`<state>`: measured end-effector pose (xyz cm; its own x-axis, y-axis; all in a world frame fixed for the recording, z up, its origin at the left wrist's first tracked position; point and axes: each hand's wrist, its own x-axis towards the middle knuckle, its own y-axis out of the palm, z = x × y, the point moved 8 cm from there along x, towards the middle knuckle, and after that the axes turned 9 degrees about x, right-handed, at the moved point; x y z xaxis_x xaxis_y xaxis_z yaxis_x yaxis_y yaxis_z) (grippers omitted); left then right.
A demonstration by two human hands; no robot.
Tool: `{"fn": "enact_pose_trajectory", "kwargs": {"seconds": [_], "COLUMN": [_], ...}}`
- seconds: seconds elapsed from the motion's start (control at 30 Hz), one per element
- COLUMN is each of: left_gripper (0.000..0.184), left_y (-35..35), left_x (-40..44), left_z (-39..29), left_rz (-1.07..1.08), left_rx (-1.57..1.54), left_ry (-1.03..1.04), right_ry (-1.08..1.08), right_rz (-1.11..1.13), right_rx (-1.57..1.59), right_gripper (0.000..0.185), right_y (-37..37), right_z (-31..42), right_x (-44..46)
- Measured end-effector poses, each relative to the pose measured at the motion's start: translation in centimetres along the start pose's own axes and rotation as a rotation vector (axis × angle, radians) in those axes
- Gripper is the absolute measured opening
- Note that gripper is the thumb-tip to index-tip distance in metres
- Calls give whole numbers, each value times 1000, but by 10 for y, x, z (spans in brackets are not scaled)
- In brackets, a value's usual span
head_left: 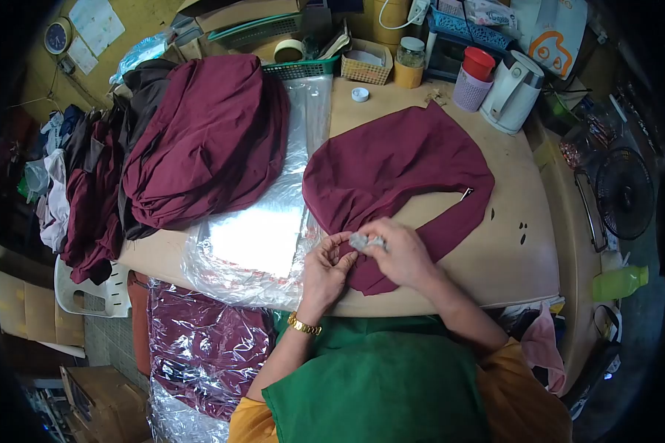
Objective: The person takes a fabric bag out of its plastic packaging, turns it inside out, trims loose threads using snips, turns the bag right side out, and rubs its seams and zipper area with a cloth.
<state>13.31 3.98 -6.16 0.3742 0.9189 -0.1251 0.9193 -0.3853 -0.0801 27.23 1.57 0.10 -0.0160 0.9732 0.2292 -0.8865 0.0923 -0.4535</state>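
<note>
A maroon cloth garment [399,159] lies spread on the table in front of me, with a curved opening on its right side. My left hand [329,267] is closed at its near edge, pinching the cloth between thumb and fingers. Just to the right, my right hand [403,255] is closed around a small greyish-white object [363,241], whose kind I cannot make out. That object touches or nearly touches the left fingertips. A small shiny metal piece [466,194] sits at the edge of the garment's opening.
Left of the garment, a large maroon cloth heap [207,140] rests beside clear plastic sheets [255,244]. Along the back stand a green basket [303,69], a lidded jar [409,63], a red cup [478,63] and a white electric kettle [513,92]. Plastic-wrapped maroon cloth [207,347] lies below the table edge.
</note>
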Motion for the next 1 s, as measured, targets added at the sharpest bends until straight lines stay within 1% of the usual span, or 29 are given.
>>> {"fn": "enact_pose_trajectory", "kwargs": {"seconds": [0.03, 0.07, 0.2, 0.27, 0.3, 0.37, 0.5, 0.57, 0.6, 0.7, 0.77, 0.83, 0.9, 0.93, 1.0], "left_gripper": [34, 35, 40, 44, 44, 44, 44, 46, 46, 47, 48, 48, 48, 48, 48], "left_y": [0, 0, -2, -2, -2, -1, -2, -5, -6, -1, -1, -3, -3, -2, -3], "left_x": [-1, -1, -3, -6, -5, -1, -2, -5, -5, -4, 0, -4, -5, -5, -5], "left_z": [2, 2, 2, 0, 3, 9, 5, 5, 1, 1, 13, 9, 5, 5, 0], "left_rz": [-24, -47, -25, -20, -16, 3, -28, 16, 14, 19, -7, 2, 6, 6, 4], "left_rx": [6, 12, 78, 48, 47, 11, -24, 190, 189, 142, -8, 31, 61, 35, 7], "left_ry": [12, 24, -9, -33, -35, -3, -2, -93, -93, -65, -14, -12, -16, -17, -16], "right_ry": [-73, -71, -38, -110, -105, -151, -175, -175, -173, -173, -167, -167, -197, -270, -263], "right_rz": [21, -28, -73, -51, -53, -100, -175, -88, -110, -76, -104, -138, -112, -168, -150], "right_rx": [-66, -103, -66, -101, -103, -143, -153, -152, -110, -136, -145, -156, -273, -238, -219], "right_gripper": [13, 10, 8, 8, 8, 5, 6, 5, 6, 6, 6, 6, 8, 7, 7], "right_y": [8, 12, 14, 18, 18, 15, 16, 26, 28, 25, 26, 24, 27, 24, 22], "right_z": [2, -3, -8, 7, 5, 3, -1, 11, 14, 2, -5, -1, 12, 18, 18], "right_x": [-6, -7, -5, -18, -16, -6, 3, -10, -16, 2, 15, 17, 4, -3, -11]}}
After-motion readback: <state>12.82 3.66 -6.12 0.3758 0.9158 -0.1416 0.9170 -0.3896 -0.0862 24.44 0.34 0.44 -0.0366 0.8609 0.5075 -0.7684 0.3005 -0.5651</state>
